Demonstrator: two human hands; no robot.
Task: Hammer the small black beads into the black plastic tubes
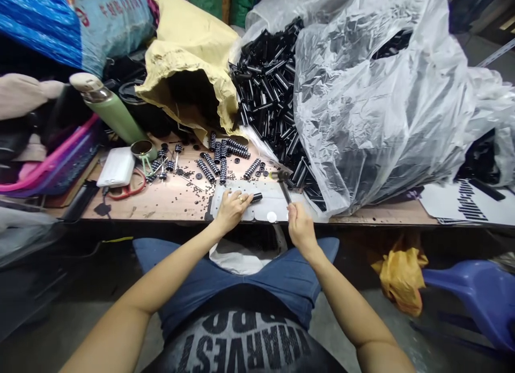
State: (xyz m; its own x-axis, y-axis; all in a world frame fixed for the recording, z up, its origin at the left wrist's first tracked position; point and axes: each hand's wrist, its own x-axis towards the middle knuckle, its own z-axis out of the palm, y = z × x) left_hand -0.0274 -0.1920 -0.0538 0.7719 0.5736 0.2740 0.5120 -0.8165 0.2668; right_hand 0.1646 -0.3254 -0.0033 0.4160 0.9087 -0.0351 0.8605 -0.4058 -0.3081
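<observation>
My left hand [232, 207] is closed around a short black tube [256, 197], whose end sticks out to the right past the fingers. Beneath it lies a pale flat board [263, 209] at the table's front edge. In my right hand [301, 227] is the dark handle of a hammer [285, 191]; its head, slightly blurred, is over the back of the board, right of the tube. A white round disc [271, 217] is on the board between both hands. Behind my left hand lie several black-and-silver ribbed cylinders [223, 161], with small black rings scattered around.
A large heap of black tubes [269, 88] spills from a clear plastic bag [374, 104]. An open yellow paper sack [189, 45] stands behind. On the left are a green bottle [115, 110], a white power bank [116, 166], red-handled scissors [132, 189] and a pink basket [48, 161].
</observation>
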